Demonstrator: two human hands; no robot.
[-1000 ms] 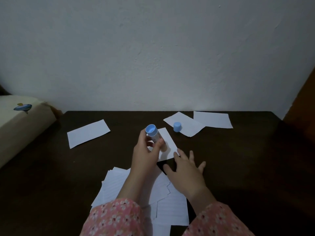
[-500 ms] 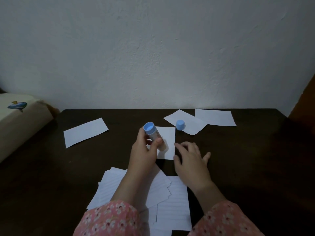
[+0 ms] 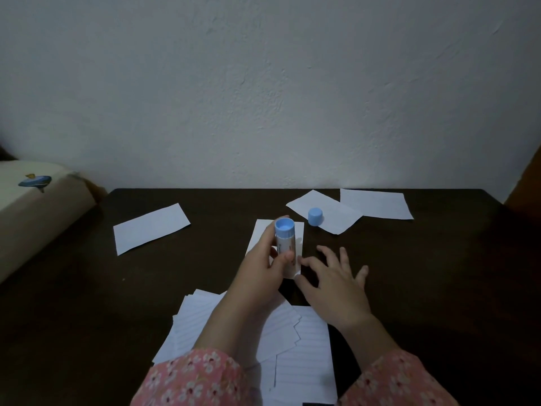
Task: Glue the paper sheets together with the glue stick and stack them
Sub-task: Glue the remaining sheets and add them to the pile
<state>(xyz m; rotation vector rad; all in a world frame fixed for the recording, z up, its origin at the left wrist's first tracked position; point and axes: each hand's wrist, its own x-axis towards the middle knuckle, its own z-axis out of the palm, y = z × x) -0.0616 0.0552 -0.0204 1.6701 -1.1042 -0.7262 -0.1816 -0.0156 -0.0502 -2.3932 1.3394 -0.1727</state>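
Glue stick (image 3: 284, 240), a white tube with a pale blue end facing us, stands nearly upright in our left hand (image 3: 260, 273), fingers and thumb wrapped round its barrel. Its lower tip seems to press on a small white paper sheet (image 3: 298, 230) lying on the dark brown wooden table (image 3: 205, 271), probably so that glue goes on before another sheet is laid over it. Our right hand (image 3: 336, 284) holds nothing; its fingers are spread and slightly bent just beside the sheet's near right corner, and the nearest fingertips seem to touch the edge, we judge to keep the paper from sliding under the stick.

Behind it, the stick's pale blue round cap (image 3: 315, 217) stands on another white sheet (image 3: 330, 213), set aside within reach. One more sheet (image 3: 377, 204) lies at the far right and one (image 3: 150, 227) to the left, well apart. Nearest us, under our forearms, lies a loose pile of lined white sheets (image 3: 199, 323).
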